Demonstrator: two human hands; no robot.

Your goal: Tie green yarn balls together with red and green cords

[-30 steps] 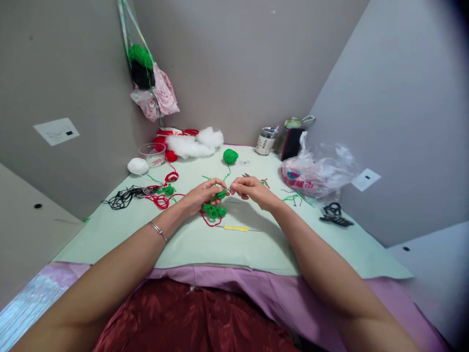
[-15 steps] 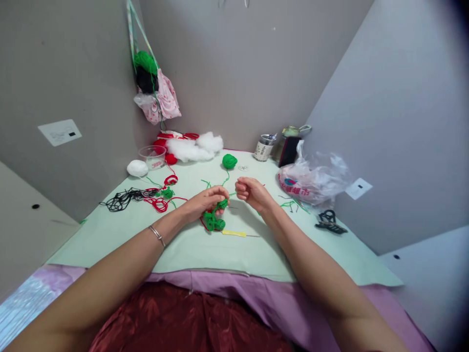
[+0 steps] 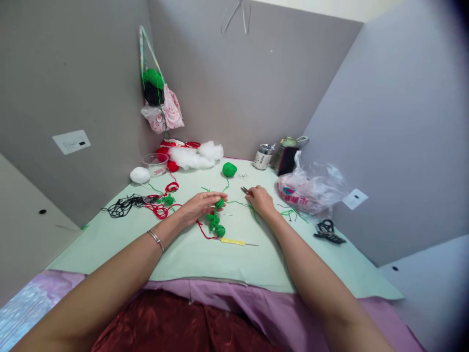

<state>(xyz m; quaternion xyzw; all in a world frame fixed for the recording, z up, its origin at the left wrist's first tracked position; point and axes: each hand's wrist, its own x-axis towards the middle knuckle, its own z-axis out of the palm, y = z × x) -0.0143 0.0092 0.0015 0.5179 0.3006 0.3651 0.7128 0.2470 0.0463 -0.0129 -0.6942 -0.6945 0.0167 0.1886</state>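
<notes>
Pinched in the fingers of my left hand (image 3: 200,206) is a green crocheted piece (image 3: 213,221), its small round parts dangling toward the table with a red strand. My right hand (image 3: 261,199) is closed on small dark-tipped scissors (image 3: 245,190), blades pointing left; their handles are hidden in my fingers. A green strand runs from the piece to beneath my right hand. Below the hands lies a crochet hook (image 3: 233,242) with a yellow handle. A thin needle (image 3: 227,215) rests between the hands. Behind them sits a green yarn ball (image 3: 229,169).
Black yarn (image 3: 126,205) and red yarn (image 3: 158,211) lie tangled at left, near a clear tub (image 3: 156,165) and white stuffing (image 3: 194,157). At right are a plastic bag (image 3: 309,188), a black hair claw (image 3: 329,232), a phone (image 3: 287,161) and a pen cup (image 3: 263,157).
My right hand has lowered to the table and now holds the scissors; before, its fingers were curled in the air. My left hand keeps the green piece. The camera view has tilted up slightly.
</notes>
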